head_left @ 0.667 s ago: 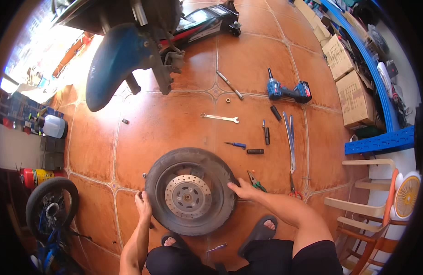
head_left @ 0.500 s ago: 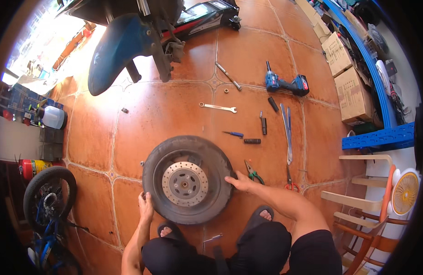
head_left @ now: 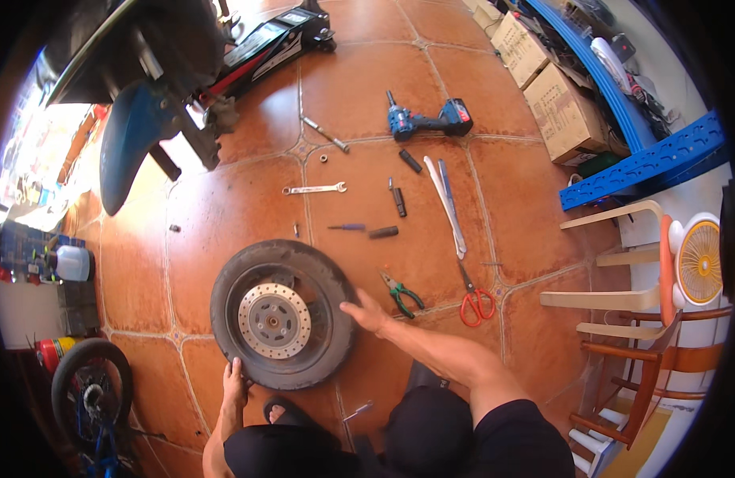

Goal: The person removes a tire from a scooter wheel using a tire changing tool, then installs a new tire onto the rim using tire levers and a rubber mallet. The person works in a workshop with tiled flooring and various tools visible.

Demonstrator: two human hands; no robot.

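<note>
A scooter-type wheel (head_left: pixel 329 338) with a black tyre lies near my feet, its drilled brake disc (head_left: pixel 272 322) facing up. My left hand (head_left: pixel 235 384) grips the tyre's near left edge, thumb on top and fingers partly hidden below. On the right side of the tyre my right hand (head_left: pixel 367 312) presses its thumb over the sidewall, the other fingers out of sight under the edge. Pliers with green handles (head_left: pixel 401 296) lie open right of that hand, and red-handled scissors (head_left: pixel 476 307) rest farther right. A combination wrench (head_left: pixel 315 190) lies beyond the wheel.
Beyond are a blue impact wrench (head_left: pixel 428 119), a screwdriver (head_left: pixel 347 228), black sockets (head_left: pixel 383 233) and a metal axle rod (head_left: pixel 325 134). A vehicle with a blue fender (head_left: pixel 128 143) stands far left, a small bicycle (head_left: pixel 92 390) near left. Right are cartons (head_left: pixel 565 111), a blue shelf (head_left: pixel 646 163) and chairs (head_left: pixel 614 299).
My view has turned to the right, so the floor things sit farther left in the picture. My left hand now grips the tyre edge it was beside; my right hand stays on the tyre.
</note>
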